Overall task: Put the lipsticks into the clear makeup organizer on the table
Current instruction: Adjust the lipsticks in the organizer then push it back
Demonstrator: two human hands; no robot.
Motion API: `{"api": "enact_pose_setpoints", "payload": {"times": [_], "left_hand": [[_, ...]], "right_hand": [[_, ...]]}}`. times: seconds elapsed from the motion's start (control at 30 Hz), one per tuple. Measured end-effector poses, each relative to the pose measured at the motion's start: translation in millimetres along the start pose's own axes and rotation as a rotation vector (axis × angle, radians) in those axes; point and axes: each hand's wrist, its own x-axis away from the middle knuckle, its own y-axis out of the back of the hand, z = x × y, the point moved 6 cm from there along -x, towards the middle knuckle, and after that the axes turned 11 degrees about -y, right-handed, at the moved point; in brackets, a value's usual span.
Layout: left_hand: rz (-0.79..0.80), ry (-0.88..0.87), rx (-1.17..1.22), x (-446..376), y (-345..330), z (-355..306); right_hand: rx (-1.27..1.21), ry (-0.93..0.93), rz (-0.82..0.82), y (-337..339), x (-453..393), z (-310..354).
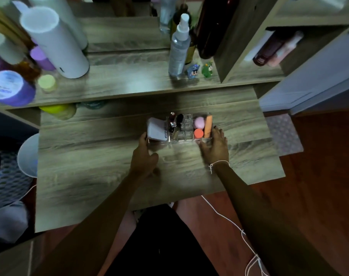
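Clear makeup organizer (186, 139) sits on the wooden counter (102, 176), both forearms reaching forward to it. Left hand (143, 158) at the organizer's left end, fingers curled, thumb against its front corner below a white compact (156, 129); right hand (216, 146) at its right end, palm down, fingers spread along the side wall. Lipsticks (174, 124) stand upright in the organizer's left-centre slots, with a pink sponge (198, 122) and an orange tube (208, 126) in its right compartment.

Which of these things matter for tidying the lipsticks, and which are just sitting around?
Part of the job: clear organizer, lipsticks standing in it, left hand, right hand.

Just around: spray bottle, two small figurines, white cylinder, purple jar.
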Motion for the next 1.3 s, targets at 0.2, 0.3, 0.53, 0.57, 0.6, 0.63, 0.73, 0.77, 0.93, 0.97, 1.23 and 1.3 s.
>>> {"api": "enact_pose_setpoints", "payload": {"times": [0.2,0.3,0.53,0.57,0.6,0.63,0.73,0.77,0.93,0.97,1.23,1.3], "left_hand": [[0.019,-0.026,-0.002,-9.0,-22.4,-15.0],[0.024,-0.027,0.006,-12.9,-31.4,-20.3],[0.067,-0.035,0.016,-24.2,-53.3,-34.3],[0.077,-0.032,0.015,-25.6,-56.9,-36.1],[0.088,-0.026,0.016,-26.8,-60.6,-37.8],[0.096,-0.018,0.015,-27.5,-63.5,-38.4],[0.101,-0.012,0.004,-31.9,-72.1,-42.9],[0.101,-0.012,0.005,-33.3,-74.9,-44.9],[0.108,-0.024,0.004,-38.5,-87.4,-53.4],[0.112,-0.022,0.006,-39.3,-89.7,-54.3],[0.147,-0.027,-0.018,-41.5,-103.6,-64.6],[0.153,-0.025,-0.023,-42.7,-105.1,-65.5]], "right_hand": [[-0.021,0.007,0.007,17.5,-15.6,-12.8],[-0.022,0.002,0.004,27.3,-22.3,-16.2],[-0.051,-0.016,0.032,47.1,-38.9,-24.4],[-0.057,-0.012,0.031,50.0,-41.0,-25.4],[-0.061,-0.008,0.024,53.0,-43.4,-26.4],[-0.064,-0.009,0.016,55.1,-44.6,-27.6],[-0.075,-0.026,-0.005,62.4,-49.8,-33.2],[-0.078,-0.029,-0.008,64.5,-52.1,-34.9],[-0.057,-0.056,0.023,72.5,-65.4,-41.5],[-0.051,-0.056,0.025,74.0,-67.4,-42.4],[-0.083,-0.061,0.013,85.9,-77.5,-48.7],[-0.088,-0.069,0.017,87.7,-79.5,-49.6]]}}
